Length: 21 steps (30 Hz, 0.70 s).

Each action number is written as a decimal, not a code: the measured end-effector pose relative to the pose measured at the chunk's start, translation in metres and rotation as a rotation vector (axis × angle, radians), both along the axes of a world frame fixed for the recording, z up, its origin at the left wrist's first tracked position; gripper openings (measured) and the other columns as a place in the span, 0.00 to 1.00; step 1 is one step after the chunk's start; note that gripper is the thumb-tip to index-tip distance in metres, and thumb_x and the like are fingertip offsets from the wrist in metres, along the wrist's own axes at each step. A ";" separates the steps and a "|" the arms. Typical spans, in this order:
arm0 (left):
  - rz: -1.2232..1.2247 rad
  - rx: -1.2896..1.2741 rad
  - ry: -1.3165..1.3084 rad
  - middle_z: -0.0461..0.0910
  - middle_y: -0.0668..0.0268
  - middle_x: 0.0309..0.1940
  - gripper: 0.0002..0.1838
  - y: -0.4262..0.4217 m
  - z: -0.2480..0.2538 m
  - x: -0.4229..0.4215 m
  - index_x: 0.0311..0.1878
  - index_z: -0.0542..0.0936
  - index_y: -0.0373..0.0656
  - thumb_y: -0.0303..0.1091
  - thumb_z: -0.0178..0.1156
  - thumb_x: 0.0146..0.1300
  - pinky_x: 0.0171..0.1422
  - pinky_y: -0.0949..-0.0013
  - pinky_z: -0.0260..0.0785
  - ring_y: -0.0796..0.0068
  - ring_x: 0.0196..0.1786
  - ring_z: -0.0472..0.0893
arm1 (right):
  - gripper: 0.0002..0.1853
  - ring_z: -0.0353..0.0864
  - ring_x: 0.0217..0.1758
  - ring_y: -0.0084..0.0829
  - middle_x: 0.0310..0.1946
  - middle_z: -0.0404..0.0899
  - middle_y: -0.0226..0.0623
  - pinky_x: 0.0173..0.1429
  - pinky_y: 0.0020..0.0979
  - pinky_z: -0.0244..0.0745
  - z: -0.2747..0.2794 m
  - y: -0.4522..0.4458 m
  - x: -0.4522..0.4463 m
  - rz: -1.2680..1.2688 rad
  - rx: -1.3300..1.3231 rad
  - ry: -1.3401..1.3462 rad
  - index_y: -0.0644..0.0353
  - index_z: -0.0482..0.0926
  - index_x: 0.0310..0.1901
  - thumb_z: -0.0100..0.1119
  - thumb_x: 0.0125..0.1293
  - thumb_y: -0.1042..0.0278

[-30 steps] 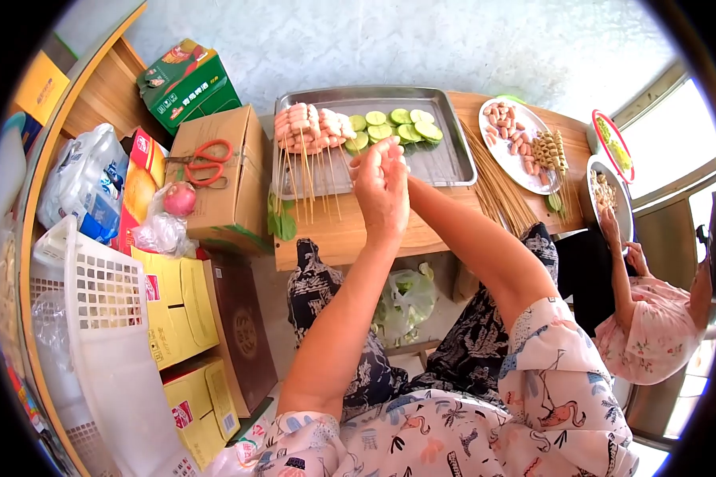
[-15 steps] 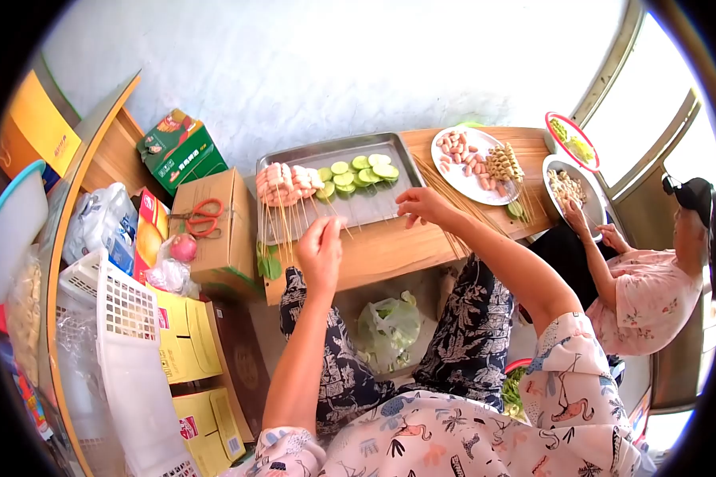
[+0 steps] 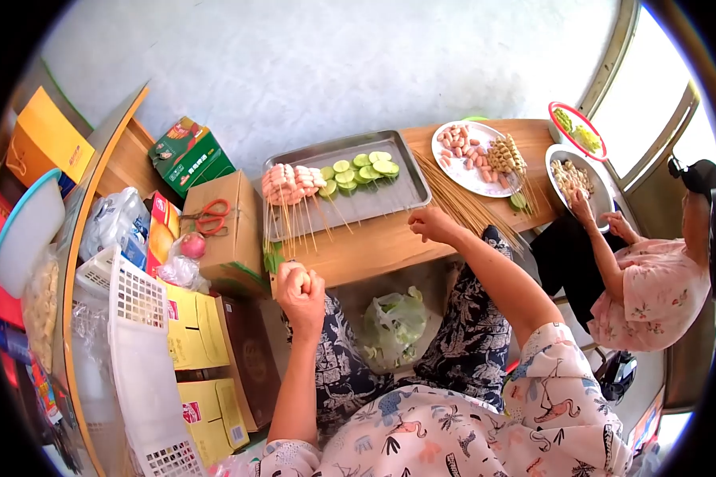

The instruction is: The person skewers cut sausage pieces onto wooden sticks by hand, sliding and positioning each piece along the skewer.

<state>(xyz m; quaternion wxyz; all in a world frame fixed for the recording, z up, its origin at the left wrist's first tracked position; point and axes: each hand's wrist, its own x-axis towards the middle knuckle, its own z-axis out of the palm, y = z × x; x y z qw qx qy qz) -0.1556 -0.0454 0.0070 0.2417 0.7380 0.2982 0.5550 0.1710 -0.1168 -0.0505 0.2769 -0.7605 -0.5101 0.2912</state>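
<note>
My left hand (image 3: 302,291) is closed in a fist in front of the table's left front edge, its contents hidden by the fingers. Over the table's front edge, my right hand (image 3: 436,225) has its fingers bent together, close to a bundle of bamboo skewers (image 3: 457,193); anything pinched there is too small to make out. A metal tray (image 3: 374,205) lies behind both hands. On it are skewered pink meat pieces (image 3: 290,183) at the left, their sticks pointing toward me, and skewered green cucumber slices (image 3: 346,176).
A white plate (image 3: 459,176) holds small sausages and threaded pieces. At right, another person (image 3: 640,294) reaches into a metal bowl (image 3: 555,159). Red-handled scissors (image 3: 212,218) lie on a cardboard box (image 3: 231,199). A plastic bag (image 3: 394,330) sits between my knees, a white basket (image 3: 139,350) at left.
My left hand has moved down and left, away from the tray. My right hand has shifted slightly right and down, with its fingers drawn closer together. The view has tilted slightly.
</note>
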 end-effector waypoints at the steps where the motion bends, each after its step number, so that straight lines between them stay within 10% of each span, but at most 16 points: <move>1: 0.018 0.019 -0.011 0.61 0.65 0.24 0.20 0.000 0.000 0.003 0.21 0.54 0.40 0.13 0.57 0.52 0.27 0.71 0.58 0.73 0.22 0.60 | 0.09 0.83 0.22 0.31 0.27 0.82 0.37 0.33 0.32 0.77 0.001 -0.001 0.000 0.034 0.014 -0.033 0.60 0.81 0.38 0.56 0.60 0.65; 16: 0.004 -0.124 0.138 0.59 0.63 0.17 0.18 -0.016 0.003 0.014 0.24 0.62 0.36 0.31 0.51 0.70 0.26 0.68 0.56 0.73 0.21 0.59 | 0.10 0.81 0.38 0.47 0.32 0.82 0.44 0.43 0.43 0.76 0.023 0.000 -0.016 -0.062 0.251 -0.192 0.55 0.82 0.39 0.57 0.59 0.61; 21: -0.035 -0.214 0.117 0.67 0.68 0.21 0.10 -0.011 -0.009 0.014 0.34 0.73 0.37 0.32 0.50 0.70 0.29 0.74 0.62 0.79 0.24 0.67 | 0.08 0.82 0.23 0.29 0.25 0.81 0.39 0.31 0.29 0.77 0.051 -0.032 0.053 -0.376 0.590 0.209 0.62 0.82 0.38 0.59 0.59 0.68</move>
